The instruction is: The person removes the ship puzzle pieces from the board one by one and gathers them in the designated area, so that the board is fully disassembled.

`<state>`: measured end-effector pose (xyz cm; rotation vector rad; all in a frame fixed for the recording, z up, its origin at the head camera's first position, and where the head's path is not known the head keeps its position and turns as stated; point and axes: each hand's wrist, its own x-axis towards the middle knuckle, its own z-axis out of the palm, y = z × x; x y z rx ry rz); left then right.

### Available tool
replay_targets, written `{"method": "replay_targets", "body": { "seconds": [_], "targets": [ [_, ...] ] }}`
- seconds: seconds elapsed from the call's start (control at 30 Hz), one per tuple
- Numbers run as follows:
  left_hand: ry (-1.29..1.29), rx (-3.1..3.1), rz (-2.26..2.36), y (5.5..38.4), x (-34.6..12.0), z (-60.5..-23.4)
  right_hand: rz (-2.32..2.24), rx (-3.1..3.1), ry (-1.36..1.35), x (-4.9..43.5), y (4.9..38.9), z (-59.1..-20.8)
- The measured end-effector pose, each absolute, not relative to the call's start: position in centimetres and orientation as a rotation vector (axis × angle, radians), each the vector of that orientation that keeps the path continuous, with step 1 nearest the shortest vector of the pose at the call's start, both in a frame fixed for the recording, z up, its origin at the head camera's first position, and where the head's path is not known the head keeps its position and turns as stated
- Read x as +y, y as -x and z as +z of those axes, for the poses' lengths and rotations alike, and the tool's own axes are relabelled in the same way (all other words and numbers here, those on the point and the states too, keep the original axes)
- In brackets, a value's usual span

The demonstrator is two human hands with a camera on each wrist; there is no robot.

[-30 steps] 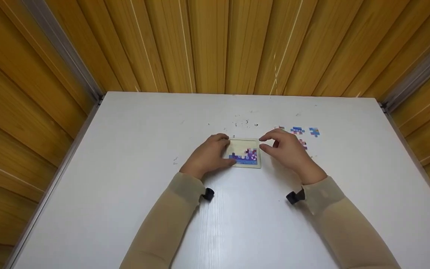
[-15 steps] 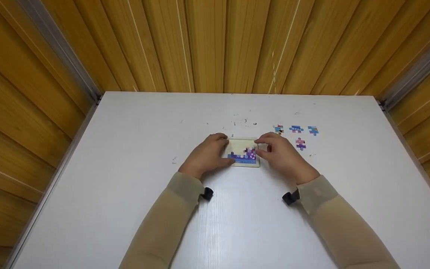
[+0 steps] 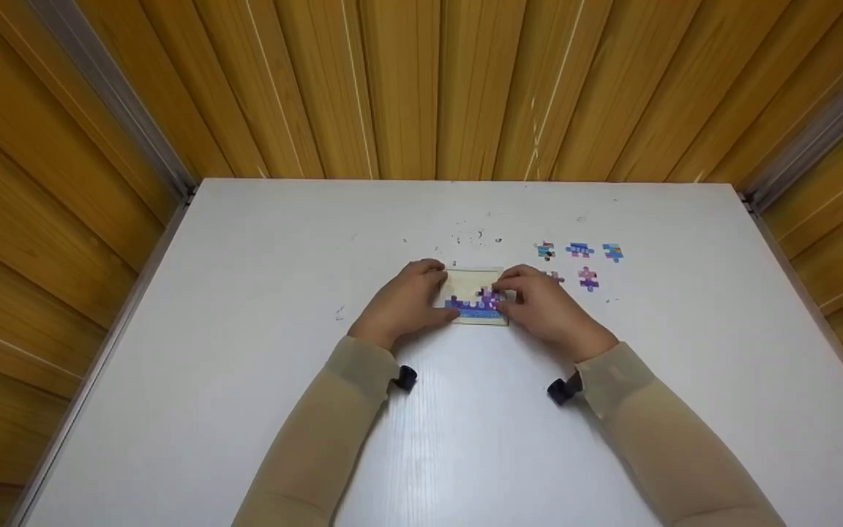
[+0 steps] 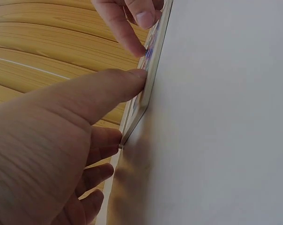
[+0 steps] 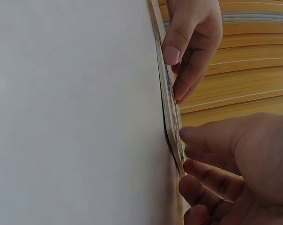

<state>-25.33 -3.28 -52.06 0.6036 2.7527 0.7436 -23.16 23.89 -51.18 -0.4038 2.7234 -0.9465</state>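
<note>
A small shallow jigsaw tray [image 3: 474, 272] lies on the white table. Blue and purple puzzle pieces [image 3: 474, 310] fill its near side and climb at the right; its far part shows the bare pale base. My left hand [image 3: 408, 306] holds the tray by its left end, thumb on the near rim and fingers at the far left corner. My right hand [image 3: 544, 307] is over the tray's right end, index fingertip and thumb apart on the purple pieces. In the left wrist view, the right index finger [image 4: 127, 40] touches the pieces from above.
Several loose puzzle pieces [image 3: 579, 249] lie beyond and right of my right hand, one of them [image 3: 555, 277] partly covered by it. Small dark marks [image 3: 478, 235] dot the table behind the tray. Wood-patterned panels [image 3: 407, 88] wall the far side.
My right hand has moved left from beside the tray's right edge onto the pieces, uncovering loose pieces behind it. My left hand has stayed on the tray.
</note>
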Motion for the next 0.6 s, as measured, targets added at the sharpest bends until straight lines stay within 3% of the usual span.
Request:
{"method": "replay_targets", "body": {
  "seconds": [0.6],
  "targets": [
    [-0.597,2.742,0.743,25.49,-3.31,-52.15,-0.869,2.761,0.434,23.02,23.51,-51.45]
  ]
}}
